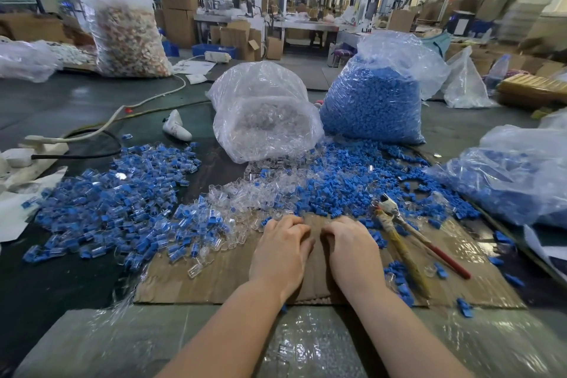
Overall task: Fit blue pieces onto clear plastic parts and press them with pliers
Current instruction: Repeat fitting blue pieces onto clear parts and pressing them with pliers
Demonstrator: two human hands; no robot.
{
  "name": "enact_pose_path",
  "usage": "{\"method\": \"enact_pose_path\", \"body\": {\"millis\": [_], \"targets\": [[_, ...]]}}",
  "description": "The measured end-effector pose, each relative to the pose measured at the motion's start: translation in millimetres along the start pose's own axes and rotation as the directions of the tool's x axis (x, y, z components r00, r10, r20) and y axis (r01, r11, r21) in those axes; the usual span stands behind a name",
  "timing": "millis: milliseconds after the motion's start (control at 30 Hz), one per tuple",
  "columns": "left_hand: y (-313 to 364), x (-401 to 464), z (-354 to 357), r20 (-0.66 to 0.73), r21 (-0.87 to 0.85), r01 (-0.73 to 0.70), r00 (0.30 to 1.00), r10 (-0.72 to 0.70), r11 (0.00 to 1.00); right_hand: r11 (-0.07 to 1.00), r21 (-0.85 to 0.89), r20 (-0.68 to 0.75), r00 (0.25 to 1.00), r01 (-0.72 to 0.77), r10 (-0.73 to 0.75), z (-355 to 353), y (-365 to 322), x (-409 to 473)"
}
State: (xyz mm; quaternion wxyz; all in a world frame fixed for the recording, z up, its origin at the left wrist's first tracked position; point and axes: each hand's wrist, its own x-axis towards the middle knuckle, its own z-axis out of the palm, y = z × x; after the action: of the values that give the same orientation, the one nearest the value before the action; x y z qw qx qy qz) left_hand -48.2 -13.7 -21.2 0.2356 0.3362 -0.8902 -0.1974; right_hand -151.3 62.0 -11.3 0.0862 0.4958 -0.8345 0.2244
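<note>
Both hands rest knuckles-up on the cardboard (214, 279), fingers curled under. Left hand (280, 252) and right hand (352, 250) nearly touch; whether they grasp a part cannot be told. Pliers (408, 236) lie just right of the right hand. Blue pieces (337, 187) and clear parts (245, 193) lie heaped just beyond the fingers.

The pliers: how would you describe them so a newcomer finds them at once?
Start at the brown cardboard sheet under both hands. The pliers lie on it just right of the right hand, among loose blue pieces. They are the only metal tool there, with one red handle.
</note>
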Motion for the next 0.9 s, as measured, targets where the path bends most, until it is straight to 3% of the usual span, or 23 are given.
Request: {"method": "enact_pose_path", "body": {"millis": [267, 500, 667, 900], "targets": [[-0.8, -5.5, -1.8, -0.115, -0.123, 0.027, 0.993, -0.041, 0.992, 0.969, 0.234, -0.104, 0.99, -0.074, 0.1, 1.2, -10.1, -7.9], [2.9, 3.3, 1.5, 0.114, 0.128, -0.029, 0.993, 0.014, 0.991, 0.961, 0.268, -0.127, 0.986, -0.071, 0.108, 0.7, -9.7, -10.0], [7.6, 7.8, -2.0, -0.052, -0.091, 0.02, 0.998, -0.025, 0.996, 0.96, 0.27, -0.128, 0.986, -0.072, 0.11, 1.3, -9.3, -10.1], [8.1, 1.6, -10.6, -0.072, -0.282, 0.117, 0.987, -0.142, 0.952, 0.952, 0.295, -0.12, 0.986, -0.076, 0.116, 1.4, -9.3, -12.7]]}}
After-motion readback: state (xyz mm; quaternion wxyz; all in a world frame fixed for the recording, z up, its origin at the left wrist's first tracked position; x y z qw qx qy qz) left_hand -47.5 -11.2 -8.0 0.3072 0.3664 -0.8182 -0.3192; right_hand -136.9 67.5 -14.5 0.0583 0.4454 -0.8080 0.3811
